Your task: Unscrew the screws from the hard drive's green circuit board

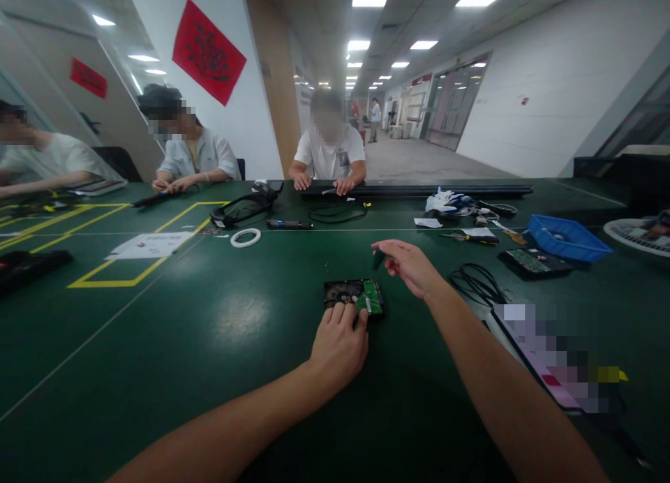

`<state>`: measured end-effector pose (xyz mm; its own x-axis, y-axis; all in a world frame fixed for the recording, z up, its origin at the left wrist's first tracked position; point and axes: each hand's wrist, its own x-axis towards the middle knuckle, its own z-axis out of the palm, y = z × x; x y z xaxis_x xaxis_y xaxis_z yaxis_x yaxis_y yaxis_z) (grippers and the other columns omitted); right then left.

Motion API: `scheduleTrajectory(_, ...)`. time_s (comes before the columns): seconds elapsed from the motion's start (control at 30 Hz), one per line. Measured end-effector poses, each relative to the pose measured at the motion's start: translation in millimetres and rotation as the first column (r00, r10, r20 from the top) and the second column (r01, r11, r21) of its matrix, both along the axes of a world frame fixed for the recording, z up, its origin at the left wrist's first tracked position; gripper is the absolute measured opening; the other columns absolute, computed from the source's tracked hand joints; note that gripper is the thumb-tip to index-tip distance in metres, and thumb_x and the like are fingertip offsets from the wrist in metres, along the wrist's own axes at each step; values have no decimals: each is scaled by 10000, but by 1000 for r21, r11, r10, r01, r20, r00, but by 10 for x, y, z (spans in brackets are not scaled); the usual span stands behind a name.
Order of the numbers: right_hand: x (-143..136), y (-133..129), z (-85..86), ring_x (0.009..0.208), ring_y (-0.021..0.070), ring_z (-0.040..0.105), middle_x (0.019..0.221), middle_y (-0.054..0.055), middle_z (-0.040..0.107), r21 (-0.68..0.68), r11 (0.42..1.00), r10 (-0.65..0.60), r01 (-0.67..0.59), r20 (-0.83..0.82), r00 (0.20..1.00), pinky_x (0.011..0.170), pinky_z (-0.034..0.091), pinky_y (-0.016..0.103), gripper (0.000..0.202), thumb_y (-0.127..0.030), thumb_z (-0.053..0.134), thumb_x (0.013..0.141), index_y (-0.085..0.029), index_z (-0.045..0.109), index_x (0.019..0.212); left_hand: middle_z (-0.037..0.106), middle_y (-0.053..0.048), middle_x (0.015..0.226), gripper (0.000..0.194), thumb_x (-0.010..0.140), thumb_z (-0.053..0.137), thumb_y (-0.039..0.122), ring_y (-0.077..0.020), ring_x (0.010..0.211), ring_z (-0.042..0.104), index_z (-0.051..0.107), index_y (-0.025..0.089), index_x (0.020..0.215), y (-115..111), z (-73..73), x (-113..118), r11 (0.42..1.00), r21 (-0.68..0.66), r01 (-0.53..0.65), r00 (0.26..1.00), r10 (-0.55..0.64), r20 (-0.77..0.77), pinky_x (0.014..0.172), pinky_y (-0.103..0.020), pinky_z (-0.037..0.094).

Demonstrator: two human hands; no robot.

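Green-boarded hard drive (340, 292) is held under left hand (341, 343), fingers bent, near edge hidden by them. Dark green tool (377, 259) is pinched between right hand (411, 266) fingers, over board's right end. Beyond-left of fingers, white ring (246, 244) is seen; rightward, black cable (490, 294) and, farther, blue tray (581, 248) are placed.

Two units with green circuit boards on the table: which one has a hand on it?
The centre unit: the left hand rests on its near side. The other unit lies off to the right, by the blue tray, untouched.
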<state>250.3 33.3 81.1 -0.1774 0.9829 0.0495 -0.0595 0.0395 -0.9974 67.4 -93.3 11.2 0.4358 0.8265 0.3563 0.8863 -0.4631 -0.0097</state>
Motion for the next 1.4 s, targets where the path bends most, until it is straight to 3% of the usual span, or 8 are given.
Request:
scheduleTrajectory(0.2,-33,-24,0,583,90,523,890,70,719,-42,999,-25,21,-106,994,472,402,209,161,-300,730,770,-161,716,849,701,-159,967,571,951,453,332,-288,854,654,420,50,1446,16,-33,20,971,-236,43,996,-59,-64,771,-424,502)
scheduleTrajectory(0.33,-43,-39,2,623,120,589,940,99,738,-104,994,-35,17,-181,983,544,505,240,113,-262,710,809,-179,637,832,725,-156,915,603,956,451,348,-288,795,698,358,63,1480,44,3,10,948,-318,25,996,-51,-74,696,-396,521)
scheduleTrajectory(0.63,-60,-69,22,643,125,620,892,48,701,-108,993,9,-37,-242,970,582,547,254,74,-241,687,812,-195,642,850,731,-163,872,580,971,417,358,-297,766,714,379,61,1468,80,-24,-4,952,-304,20,994,-52,-97,682,-408,537)
scheduleTrajectory(0.87,-76,-58,-15,520,66,470,875,42,712,-27,999,32,-34,-85,996,416,320,203,183,-330,743,753,-173,692,832,731,-160,866,573,974,422,356,-292,755,715,377,76,1472,81,-13,-9,954,-298,22,995,-51,-87,684,-403,540)
scheduleTrajectory(1.0,-69,-35,-29,553,81,487,886,67,729,-10,1000,-14,13,-90,996,456,354,212,161,-311,724,750,-160,686,792,732,-160,870,570,971,419,358,-289,755,716,385,76,1465,82,7,-8,952,-304,26,995,-54,-85,686,-400,543)
scheduleTrajectory(1.4,-81,-35,-38,558,99,509,890,74,729,-90,996,-7,-5,-133,991,463,382,219,167,-311,703,777,-176,668,868,732,-165,872,567,975,409,350,-293,746,715,391,73,1469,87,5,-7,951,-307,16,994,-48,-98,676,-405,544)
